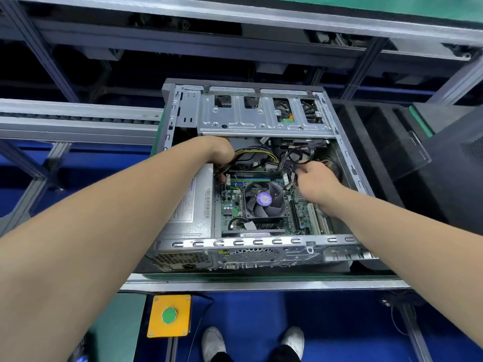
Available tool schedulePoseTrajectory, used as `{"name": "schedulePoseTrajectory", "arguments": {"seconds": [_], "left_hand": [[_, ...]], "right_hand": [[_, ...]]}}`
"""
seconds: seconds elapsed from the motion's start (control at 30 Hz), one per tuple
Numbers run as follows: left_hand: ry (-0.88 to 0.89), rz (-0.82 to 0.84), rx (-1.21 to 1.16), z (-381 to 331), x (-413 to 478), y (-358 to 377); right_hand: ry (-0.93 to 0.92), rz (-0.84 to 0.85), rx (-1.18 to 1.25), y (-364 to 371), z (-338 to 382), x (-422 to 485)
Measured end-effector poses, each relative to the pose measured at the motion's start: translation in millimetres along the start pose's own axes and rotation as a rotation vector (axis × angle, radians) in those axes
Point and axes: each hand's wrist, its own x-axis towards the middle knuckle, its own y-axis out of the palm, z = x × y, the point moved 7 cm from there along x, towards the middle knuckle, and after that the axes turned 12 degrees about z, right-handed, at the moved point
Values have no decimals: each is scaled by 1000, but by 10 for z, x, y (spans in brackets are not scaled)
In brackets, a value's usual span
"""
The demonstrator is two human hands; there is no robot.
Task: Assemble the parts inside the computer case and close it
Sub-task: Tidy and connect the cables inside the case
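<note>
Centre of frame, on the green-edged worktop [261, 277]: one desktop computer case [245, 242], lying on its side, open face up, side cover off.

Contents, as fitted:
- Motherboard [231, 205], seated in the lower centre of the case.
- CPU cooler fan [264, 200] with a purple label, mounted on the board.
- Power supply [190, 205], silver, along the left wall, label up.
- Drive cage [261, 114], bare metal, across the upper part of the case.
- Yellow-and-black power cable bundle [254, 152], loose, arching between power supply and board.
- Black cables [298, 154], tangled at upper right under the cage.

Hands:
- Left hand [222, 152], upper left of the board, fingers curled down round the power cable bundle beside the power supply.
- Right hand [313, 180], right of the fan, fingers tucked in among the black cables; whether it grips one cannot be told, as the back of the hand hides them.

Progress, judged: main parts appear installed; cable connection and routing in hand; closing the case is not yet done. A dark panel [407, 150] at right of the case may be its cover; uncertain.

Lower left of frame: yellow box with green push-button [169, 316].
</note>
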Motion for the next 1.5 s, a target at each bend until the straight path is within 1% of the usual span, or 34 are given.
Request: {"name": "schedulePoseTrajectory", "arguments": {"seconds": [0.07, 0.1, 0.13, 0.17, 0.23, 0.3, 0.37, 0.47, 0.53, 0.73, 0.8, 0.87, 0.97, 1.0, 1.1, 1.23, 1.27, 1.37, 1.4, 1.47, 1.5], "left_hand": [[10, -47, -65, 41, -7, -24], [20, -40, -118, 48, -29, -15], [31, -12, -108, 46, -64, -5], [25, 11, -35, 47, -92, -7], [18, 6, 42, 35, -117, -39], [-22, -11, 86, 72, -109, -62], [-89, 15, 170, 127, -108, -35], [-128, 53, 316, 138, -182, -27], [-145, 80, 381, 108, -228, -38], [-124, 114, 363, 275, -240, -73], [-193, 158, 398, 363, -251, -63], [-265, 236, 464, 442, -242, -9], [-299, 334, 467, 463, -244, 75], [-296, 357, 455, 441, -257, 97], [-257, 356, 370, 376, -273, 122], [-237, 301, 231, 367, -226, 117], [-236, 283, 167, 379, -220, 105], [-225, 266, -224, 431, -229, 125], [-225, 265, -308, 437, -235, 134], [-233, 243, -345, 449, -238, 145], [-234, 234, -314, 428, -234, 146]], "right_hand": [[3, 33, 91, 59, -42, 33], [5, 28, 124, 66, -51, 51], [3, 16, 170, 66, -53, 71], [4, 7, 230, 64, -48, 97], [2, -10, 324, 64, -29, 154], [-11, -16, 401, 86, 11, 194], [-10, -13, 486, 128, 33, 208], [0, -22, 608, 186, 30, 250], [-4, -43, 637, 177, 18, 276], [65, -212, 551, 135, -44, 307], [74, -240, 561, 141, -25, 313], [76, -246, 599, 161, -9, 324], [91, -251, 647, 200, -12, 338], [98, -238, 671, 213, -22, 354], [106, -211, 712, 244, -34, 368], [110, -195, 752, 271, -34, 362], [107, -194, 760, 275, -33, 367], [103, -198, 775, 288, -44, 376], [104, -200, 777, 287, -39, 369], [108, -203, 773, 281, -36, 361], [113, -203, 766, 281, -43, 360]]}}
